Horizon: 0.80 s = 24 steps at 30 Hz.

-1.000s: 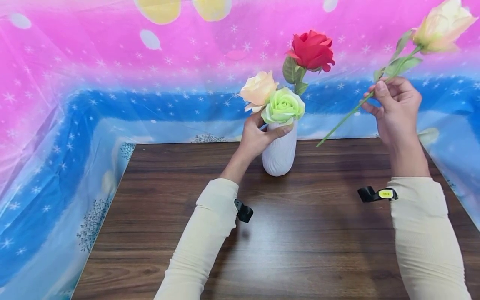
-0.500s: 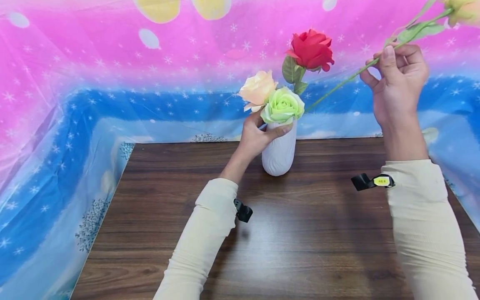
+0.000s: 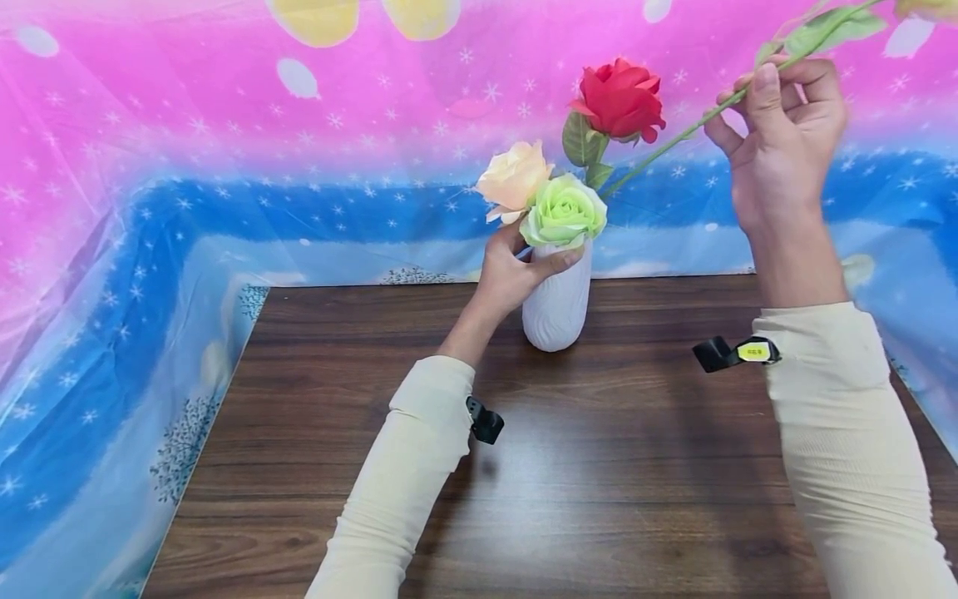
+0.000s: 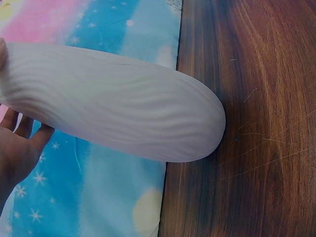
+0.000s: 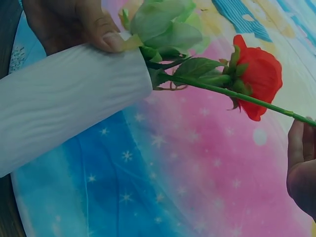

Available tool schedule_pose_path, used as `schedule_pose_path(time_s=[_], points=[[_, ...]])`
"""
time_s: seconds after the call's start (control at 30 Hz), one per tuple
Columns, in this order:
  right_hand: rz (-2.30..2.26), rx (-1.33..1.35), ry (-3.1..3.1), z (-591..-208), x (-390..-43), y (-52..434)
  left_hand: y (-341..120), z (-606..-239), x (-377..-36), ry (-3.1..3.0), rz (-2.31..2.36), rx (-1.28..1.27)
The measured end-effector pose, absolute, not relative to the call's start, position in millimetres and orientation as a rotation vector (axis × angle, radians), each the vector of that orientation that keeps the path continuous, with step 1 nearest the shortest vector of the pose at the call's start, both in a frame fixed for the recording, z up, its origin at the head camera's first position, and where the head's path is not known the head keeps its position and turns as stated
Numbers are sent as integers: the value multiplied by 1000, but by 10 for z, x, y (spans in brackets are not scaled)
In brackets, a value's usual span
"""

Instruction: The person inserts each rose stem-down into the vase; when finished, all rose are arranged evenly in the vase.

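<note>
A white ribbed vase (image 3: 555, 304) stands upright near the table's back edge. My left hand (image 3: 507, 273) grips its neck, thumb across the front. Out of the mouth rise a green rose (image 3: 565, 212), a peach rose (image 3: 515, 179) and a taller red rose (image 3: 619, 100). Up at the right, my right hand (image 3: 795, 150) pinches the green stem (image 3: 674, 140) of a pale yellow rose (image 3: 928, 8), whose blossom is mostly cut off by the frame. The stem slants down left; in the right wrist view its lower end reaches the vase (image 5: 74, 98) mouth among the leaves.
The dark wooden table (image 3: 599, 466) extends in front of the vase. Behind and beside it hangs a pink and blue cloth (image 3: 359, 208) with snowflakes. A black strap (image 3: 718, 353) sticks out from the right sleeve and another strap (image 3: 486, 423) from the left.
My right hand has risen with the yellow rose, then shifted slightly left. The stem's lower end has gone from beside the vase to its mouth. The left hand and vase have stayed put.
</note>
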State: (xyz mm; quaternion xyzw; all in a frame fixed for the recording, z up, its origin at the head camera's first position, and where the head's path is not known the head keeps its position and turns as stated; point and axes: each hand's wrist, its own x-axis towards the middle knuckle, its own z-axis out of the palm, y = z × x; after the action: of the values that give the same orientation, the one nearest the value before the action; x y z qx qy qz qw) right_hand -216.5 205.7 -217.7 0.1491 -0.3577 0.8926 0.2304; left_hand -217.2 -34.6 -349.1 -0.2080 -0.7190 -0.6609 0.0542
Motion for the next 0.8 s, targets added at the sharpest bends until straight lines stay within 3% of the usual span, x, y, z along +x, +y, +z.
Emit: schedule_pose_path(time_s=[0.8], points=[[2171, 566, -1454, -2510, -2204, 1789, -338, -3461, -2159, -2213, -2011, -578]])
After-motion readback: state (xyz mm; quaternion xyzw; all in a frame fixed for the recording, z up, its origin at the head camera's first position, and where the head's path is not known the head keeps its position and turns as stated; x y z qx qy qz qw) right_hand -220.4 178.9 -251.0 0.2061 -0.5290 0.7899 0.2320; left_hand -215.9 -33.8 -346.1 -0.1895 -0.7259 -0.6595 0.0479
